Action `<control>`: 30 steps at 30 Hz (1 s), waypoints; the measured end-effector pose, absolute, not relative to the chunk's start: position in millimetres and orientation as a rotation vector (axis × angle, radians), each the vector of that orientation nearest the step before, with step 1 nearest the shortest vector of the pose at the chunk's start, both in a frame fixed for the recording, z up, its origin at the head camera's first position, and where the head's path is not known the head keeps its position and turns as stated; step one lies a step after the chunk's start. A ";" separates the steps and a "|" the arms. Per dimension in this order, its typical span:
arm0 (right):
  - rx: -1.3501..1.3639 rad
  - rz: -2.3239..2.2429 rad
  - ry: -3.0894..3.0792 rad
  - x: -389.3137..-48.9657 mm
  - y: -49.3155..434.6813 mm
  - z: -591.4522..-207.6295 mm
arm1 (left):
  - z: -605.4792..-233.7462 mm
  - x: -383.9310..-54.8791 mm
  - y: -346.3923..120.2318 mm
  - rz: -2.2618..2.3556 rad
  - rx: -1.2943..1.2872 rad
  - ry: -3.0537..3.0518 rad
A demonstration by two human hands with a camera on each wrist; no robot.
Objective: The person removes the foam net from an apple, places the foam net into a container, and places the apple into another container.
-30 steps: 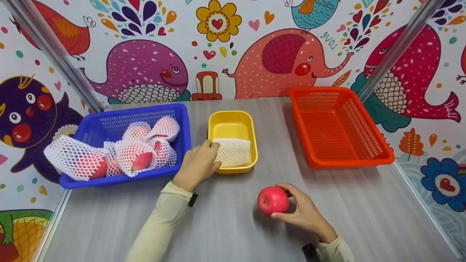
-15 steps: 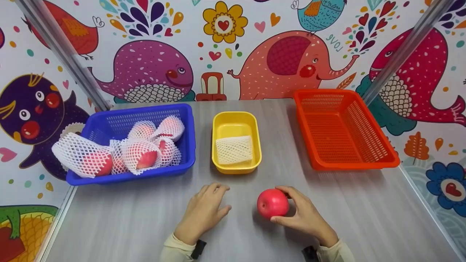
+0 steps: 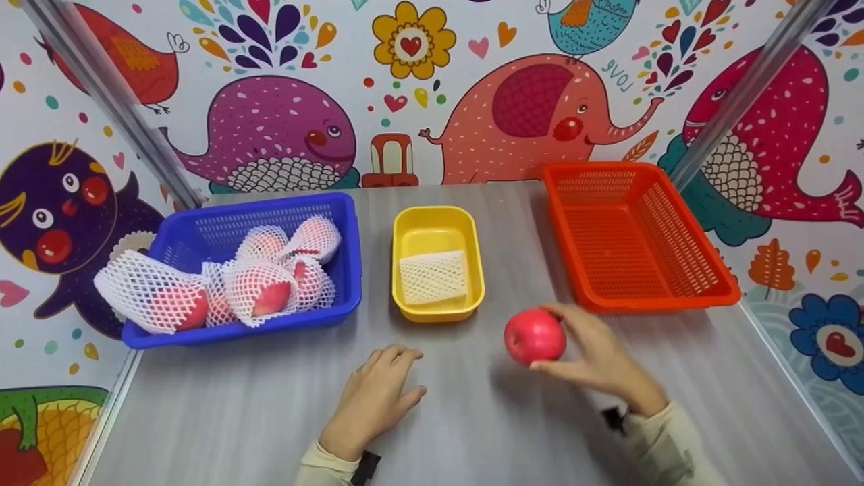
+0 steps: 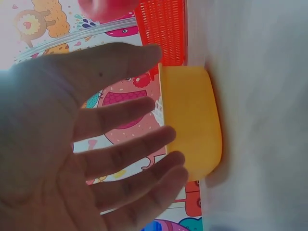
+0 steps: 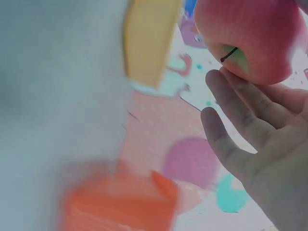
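Apple (image 3: 535, 336): in the right hand (image 3: 601, 351), raised off the table (image 3: 459, 432), its shadow lying below it. Position: nearer the person than the tub (image 3: 439, 314) and the red basket (image 3: 628, 250), roughly between the two from side to side. Skin was bare, pink-red; the right wrist view showed a dark stem in a greenish hollow.

Right hand: gripped the apple from the right, thumb on the near side, fingers on the far side. In the right wrist view the little finger stood away from the fruit; whether the ring finger touched it could not be told.

Left hand (image 3: 374, 398): held nothing. Fingers were spread and slightly bent, thumb well apart from them. It was in front of the tub, apart from it; contact with the table could not be determined.

Tub: yellow, between the two baskets, with a white net (image 3: 433, 277) lying flat in its near half.

Blue basket (image 3: 354, 263): at far left, held several wrapped apples (image 3: 260, 290) in white netting; the leftmost wrapping stuck out over the rim.

Both arms wore pale sleeves (image 3: 675, 449) and black straps (image 3: 614, 420). Behind stood a wall (image 3: 466, 74) printed with cartoon animals, metal posts (image 3: 111, 101) on either side.
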State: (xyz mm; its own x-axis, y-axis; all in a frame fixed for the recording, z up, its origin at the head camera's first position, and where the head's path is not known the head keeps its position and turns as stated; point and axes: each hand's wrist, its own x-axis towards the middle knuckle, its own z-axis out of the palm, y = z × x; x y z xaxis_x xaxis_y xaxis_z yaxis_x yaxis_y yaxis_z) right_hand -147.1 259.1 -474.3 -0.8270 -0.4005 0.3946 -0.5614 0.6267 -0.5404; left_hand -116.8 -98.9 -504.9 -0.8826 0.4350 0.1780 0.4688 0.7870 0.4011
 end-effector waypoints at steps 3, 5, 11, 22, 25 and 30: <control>0.789 0.874 -2.635 -171.9 276.4 -441.5 | -504.5 -116.1 -101.9 -0.700 -0.736 -2.933; 0.733 0.829 -2.704 -190.7 286.7 -419.2 | -504.4 -115.2 -104.6 -0.706 -0.734 -2.937; 0.494 0.703 -2.931 -259.7 316.2 -375.9 | -505.6 -113.1 -108.6 -0.715 -0.701 -2.951; 0.190 0.539 -3.258 -390.1 352.7 -401.8 | -503.2 -108.4 -116.6 -0.729 -0.613 -3.062; 0.142 0.586 -3.324 -406.0 349.7 -418.9 | -502.0 -107.2 -119.9 -0.749 -0.571 -3.119; 0.072 0.655 -3.383 -415.7 350.2 -440.5 | -503.9 -106.2 -122.5 -0.767 -0.548 -3.131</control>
